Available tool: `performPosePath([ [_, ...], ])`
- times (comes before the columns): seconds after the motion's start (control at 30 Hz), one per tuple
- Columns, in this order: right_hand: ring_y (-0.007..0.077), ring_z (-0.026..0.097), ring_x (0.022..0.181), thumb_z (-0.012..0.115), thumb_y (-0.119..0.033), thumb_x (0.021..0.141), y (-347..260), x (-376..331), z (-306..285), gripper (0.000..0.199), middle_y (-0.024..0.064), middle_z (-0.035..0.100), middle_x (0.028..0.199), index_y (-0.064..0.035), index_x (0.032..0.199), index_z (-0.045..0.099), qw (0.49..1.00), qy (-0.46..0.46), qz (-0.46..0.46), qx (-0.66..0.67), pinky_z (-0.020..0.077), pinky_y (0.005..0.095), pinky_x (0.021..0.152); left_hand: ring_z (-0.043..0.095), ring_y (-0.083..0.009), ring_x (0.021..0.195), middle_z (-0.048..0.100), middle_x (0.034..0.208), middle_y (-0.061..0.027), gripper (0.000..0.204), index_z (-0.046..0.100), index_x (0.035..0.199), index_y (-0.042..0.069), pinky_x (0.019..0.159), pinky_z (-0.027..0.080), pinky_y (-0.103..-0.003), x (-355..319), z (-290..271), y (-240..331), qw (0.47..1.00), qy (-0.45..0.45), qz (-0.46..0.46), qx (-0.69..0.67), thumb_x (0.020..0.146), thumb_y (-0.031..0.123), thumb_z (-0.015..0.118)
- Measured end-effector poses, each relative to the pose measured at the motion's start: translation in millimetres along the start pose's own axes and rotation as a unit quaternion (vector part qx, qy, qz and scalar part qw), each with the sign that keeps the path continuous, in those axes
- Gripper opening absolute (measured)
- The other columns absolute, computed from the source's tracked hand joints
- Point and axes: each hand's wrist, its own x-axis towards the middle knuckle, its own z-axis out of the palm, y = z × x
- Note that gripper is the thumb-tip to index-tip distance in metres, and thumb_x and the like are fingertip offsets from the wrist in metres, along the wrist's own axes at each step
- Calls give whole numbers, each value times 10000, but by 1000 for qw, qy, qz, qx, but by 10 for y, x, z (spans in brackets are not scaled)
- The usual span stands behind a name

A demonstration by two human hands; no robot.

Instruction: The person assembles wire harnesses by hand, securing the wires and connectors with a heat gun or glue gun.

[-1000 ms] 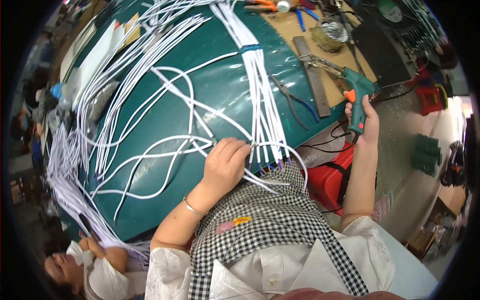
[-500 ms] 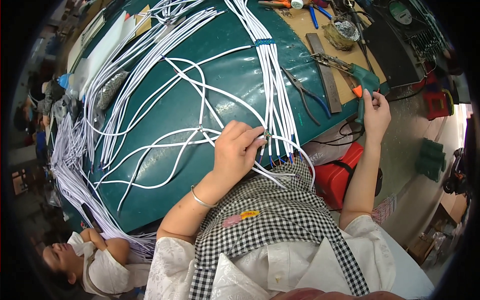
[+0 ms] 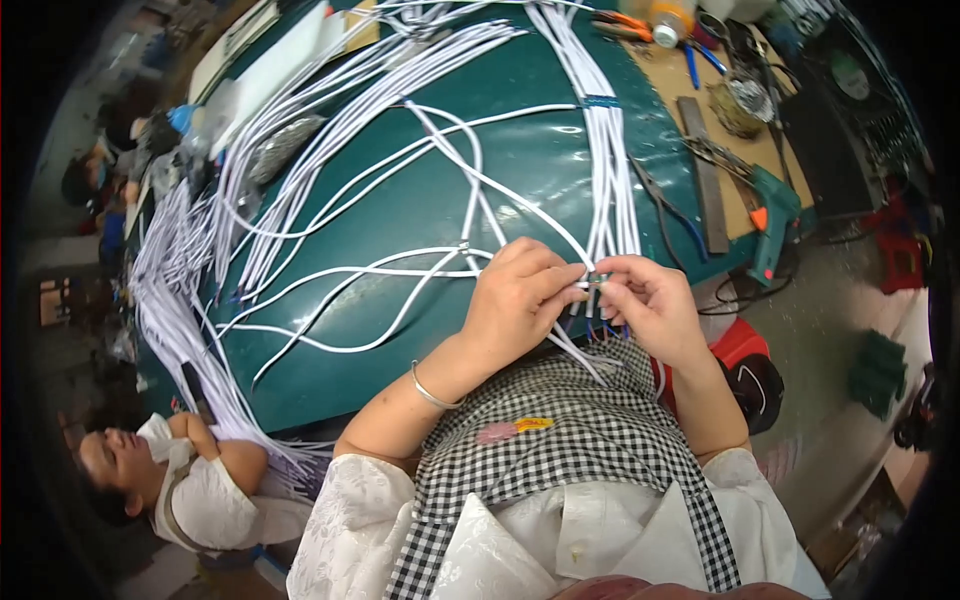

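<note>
My left hand (image 3: 522, 300) pinches a white cable (image 3: 545, 222) near the front edge of the green table. My right hand (image 3: 655, 308) closes its thumb and fingers on the same cable, at a small greenish joint (image 3: 597, 282) between the two hands. Fingertips partly hide that joint. Just beyond the hands runs a bundle of white cables (image 3: 601, 150) bound with a blue band, its coloured wire ends lying by my apron. Right of my right hand, a green glue gun (image 3: 775, 215) with an orange trigger lies at the table's edge.
Long-nose pliers (image 3: 668, 212) and a metal bar (image 3: 703, 175) lie right of the bundle. A foil-lined bowl (image 3: 740, 108) stands behind them. Loose branched cables (image 3: 400, 310) spread over the green table (image 3: 330, 385). Another person (image 3: 200, 470) sits at the lower left.
My right hand has left the glue gun's handle and come left to the cable joint. My left hand still pinches the cable. The whole view has shifted a little.
</note>
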Motion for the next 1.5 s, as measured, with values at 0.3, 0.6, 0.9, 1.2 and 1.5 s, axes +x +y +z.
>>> performPosePath([
  [0.3, 91, 619, 697, 543, -76, 1016, 96, 103, -91, 264, 44, 623, 819, 54, 1234, 616, 997, 20, 62, 49, 562, 239, 591, 641, -335, 874, 702, 931, -116, 243, 734, 975, 46, 788, 531, -411, -90, -759, -417, 972, -52, -101, 207, 752, 113, 804],
  [0.6, 181, 701, 843, 531, -142, 1040, 313, 214, -20, 285, 130, 697, 936, 45, 1251, 573, 991, 52, 7, 126, 589, 301, 791, 641, -346, 892, 681, 874, -139, 212, 698, 937, 41, 793, 521, -441, 67, -453, -339, 961, -135, -147, 194, 816, 205, 758],
  [0.9, 202, 694, 882, 514, -100, 1034, 83, 215, -41, 244, 109, 678, 942, 45, 1221, 573, 974, 79, -20, 213, 587, 346, 840, 674, -347, 770, 688, 840, -164, 136, 718, 909, 32, 654, 521, -395, 307, -244, -186, 999, 17, -47, 22, 814, 123, 751],
  [1.2, 207, 655, 883, 523, -57, 1013, -464, 180, 143, 325, 123, 546, 1193, -4, 1321, 434, 972, 7, -65, 226, 614, 334, 713, 662, -378, 760, 680, 862, -162, 134, 705, 963, 39, 629, 523, -435, 656, -70, 124, 1000, 17, -19, 9, 851, 113, 704],
  [1.5, 365, 461, 1334, 848, -45, 577, -815, 207, -125, 1093, 172, 289, 1565, -77, 1528, 310, 865, 99, -373, -320, 487, 461, 1003, 682, -389, 758, 667, 862, -160, 144, 641, 932, 25, 638, 548, -495, 720, -285, 488, 995, -93, -3, 29, 861, 150, 652],
])
